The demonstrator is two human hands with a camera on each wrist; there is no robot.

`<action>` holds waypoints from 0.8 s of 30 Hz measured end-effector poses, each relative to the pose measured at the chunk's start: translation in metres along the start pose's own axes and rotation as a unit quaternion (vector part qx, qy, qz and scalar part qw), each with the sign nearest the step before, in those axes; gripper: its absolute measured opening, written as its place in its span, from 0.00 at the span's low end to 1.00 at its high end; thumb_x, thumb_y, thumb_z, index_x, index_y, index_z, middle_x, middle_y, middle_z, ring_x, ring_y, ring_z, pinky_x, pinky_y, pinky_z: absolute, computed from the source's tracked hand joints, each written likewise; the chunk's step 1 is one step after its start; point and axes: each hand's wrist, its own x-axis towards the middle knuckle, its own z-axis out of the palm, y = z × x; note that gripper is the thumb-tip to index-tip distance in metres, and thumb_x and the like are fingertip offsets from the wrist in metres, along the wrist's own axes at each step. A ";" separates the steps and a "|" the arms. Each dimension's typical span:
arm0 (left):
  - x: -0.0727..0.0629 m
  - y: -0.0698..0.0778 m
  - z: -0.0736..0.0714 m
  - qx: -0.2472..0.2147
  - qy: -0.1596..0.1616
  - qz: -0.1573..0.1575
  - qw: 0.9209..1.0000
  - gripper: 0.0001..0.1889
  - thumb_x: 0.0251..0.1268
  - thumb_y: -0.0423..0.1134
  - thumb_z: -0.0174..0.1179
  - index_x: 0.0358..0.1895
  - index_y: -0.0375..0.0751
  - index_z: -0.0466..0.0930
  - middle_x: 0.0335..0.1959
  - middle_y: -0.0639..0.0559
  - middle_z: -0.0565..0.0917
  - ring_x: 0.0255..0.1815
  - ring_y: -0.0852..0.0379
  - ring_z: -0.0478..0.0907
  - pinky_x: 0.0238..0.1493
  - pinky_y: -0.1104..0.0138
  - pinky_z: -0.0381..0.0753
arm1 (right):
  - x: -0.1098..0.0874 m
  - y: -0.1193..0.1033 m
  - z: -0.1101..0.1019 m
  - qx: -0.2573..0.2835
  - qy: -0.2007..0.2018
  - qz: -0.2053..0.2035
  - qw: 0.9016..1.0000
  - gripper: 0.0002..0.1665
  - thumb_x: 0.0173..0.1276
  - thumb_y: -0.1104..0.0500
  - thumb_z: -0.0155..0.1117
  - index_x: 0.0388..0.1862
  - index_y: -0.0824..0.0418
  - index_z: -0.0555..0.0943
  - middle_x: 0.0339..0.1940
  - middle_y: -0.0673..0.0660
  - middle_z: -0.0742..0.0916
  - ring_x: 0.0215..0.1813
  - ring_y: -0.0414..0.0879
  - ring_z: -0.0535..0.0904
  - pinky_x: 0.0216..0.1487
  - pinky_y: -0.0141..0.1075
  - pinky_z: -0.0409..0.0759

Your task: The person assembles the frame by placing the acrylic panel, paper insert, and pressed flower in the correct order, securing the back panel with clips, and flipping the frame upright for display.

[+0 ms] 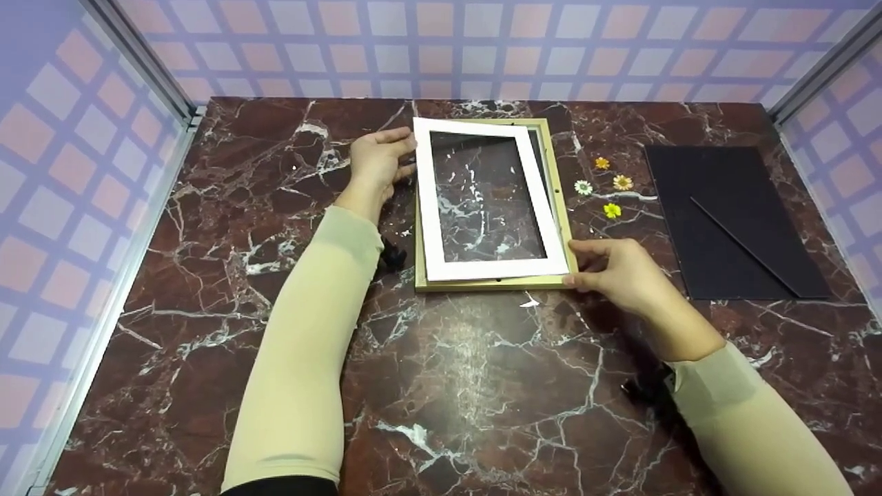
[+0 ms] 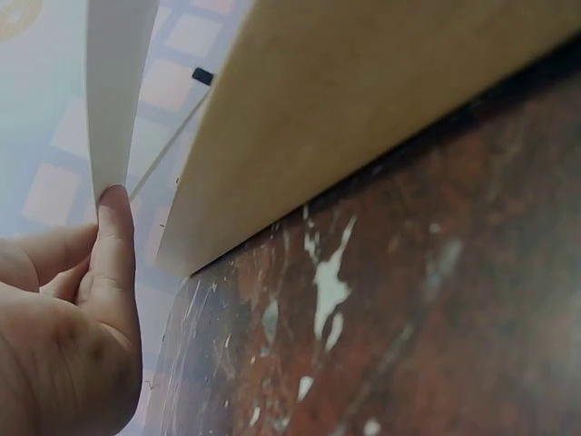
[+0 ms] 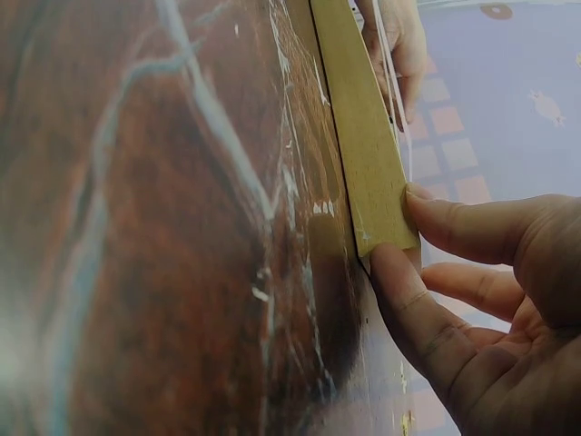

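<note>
A white rectangular picture mat point(image 1: 482, 269) lies askew over a light wooden picture frame point(image 1: 558, 200), its left side lifted off the frame. My left hand point(image 1: 377, 164) pinches the mat's left edge between thumb and fingers; in the left wrist view the mat point(image 2: 116, 100) stands above the frame's side point(image 2: 300, 118). At the frame's near right corner is my right hand point(image 1: 623, 272). Its thumb and index finger pinch that corner in the right wrist view, where the frame point(image 3: 368, 136) lies on the tabletop. Dark marble shows through the mat's opening.
Right of the frame lie several small flowers, among them a yellow one point(image 1: 612, 211) and a white one point(image 1: 583, 187). Farther right is a black board point(image 1: 716, 179) with a thin dark stick point(image 1: 744, 246) across it. Checkered walls point(image 1: 482, 41) enclose the marble table point(image 1: 207, 386).
</note>
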 end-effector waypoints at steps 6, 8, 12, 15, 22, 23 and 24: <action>0.001 -0.002 -0.001 0.027 -0.019 0.004 0.999 0.23 0.74 0.22 0.71 0.70 0.31 0.87 0.71 0.41 0.89 0.52 0.57 0.91 0.58 0.66 0.99 | 0.000 0.000 0.000 0.002 0.000 -0.001 1.000 0.39 0.71 0.62 0.84 0.78 0.70 0.81 0.52 0.71 0.94 0.42 0.41 0.89 0.36 0.22 0.91; 0.002 -0.002 -0.001 0.059 -0.028 0.014 0.998 0.23 0.74 0.22 0.71 0.70 0.32 0.87 0.71 0.40 0.89 0.54 0.57 0.91 0.61 0.66 0.98 | 0.000 0.000 0.000 0.002 0.000 0.000 1.000 0.39 0.72 0.62 0.84 0.78 0.70 0.81 0.52 0.71 0.94 0.42 0.41 0.89 0.36 0.22 0.91; 0.003 -0.003 -0.004 0.175 -0.048 0.040 0.983 0.24 0.73 0.26 0.73 0.71 0.39 0.88 0.76 0.44 0.86 0.67 0.54 0.85 0.73 0.64 0.90 | 0.000 0.000 0.000 0.001 0.001 0.000 1.000 0.39 0.71 0.62 0.84 0.77 0.70 0.81 0.52 0.71 0.94 0.42 0.41 0.89 0.36 0.22 0.91; 0.003 -0.004 -0.005 0.247 -0.075 0.054 0.965 0.28 0.72 0.28 0.74 0.74 0.42 0.86 0.80 0.47 0.83 0.78 0.51 0.78 0.81 0.64 0.83 | 0.000 0.000 0.000 0.001 0.002 -0.003 1.000 0.39 0.70 0.63 0.84 0.77 0.70 0.81 0.51 0.71 0.94 0.41 0.41 0.88 0.36 0.22 0.90; 0.005 -0.008 -0.005 0.313 -0.121 0.068 0.940 0.36 0.72 0.27 0.73 0.82 0.41 0.77 0.83 0.46 0.79 0.80 0.50 0.78 0.84 0.67 0.81 | 0.001 0.001 0.001 0.002 0.000 -0.005 1.000 0.40 0.70 0.62 0.84 0.78 0.70 0.80 0.52 0.72 0.94 0.40 0.40 0.88 0.36 0.22 0.91; 0.005 -0.008 -0.005 0.320 -0.123 0.069 0.937 0.36 0.72 0.28 0.73 0.83 0.41 0.76 0.84 0.46 0.79 0.79 0.50 0.79 0.83 0.67 0.82 | 0.001 0.001 0.001 0.002 0.001 -0.004 1.000 0.40 0.70 0.62 0.84 0.78 0.70 0.80 0.52 0.72 0.94 0.40 0.40 0.88 0.36 0.22 0.91; 0.004 -0.009 -0.004 0.325 -0.125 0.069 0.935 0.36 0.73 0.28 0.73 0.83 0.42 0.75 0.83 0.46 0.79 0.77 0.50 0.80 0.82 0.67 0.84 | 0.001 0.001 0.001 0.001 0.001 -0.004 1.000 0.40 0.70 0.62 0.84 0.78 0.70 0.81 0.52 0.72 0.94 0.40 0.40 0.88 0.36 0.22 0.91</action>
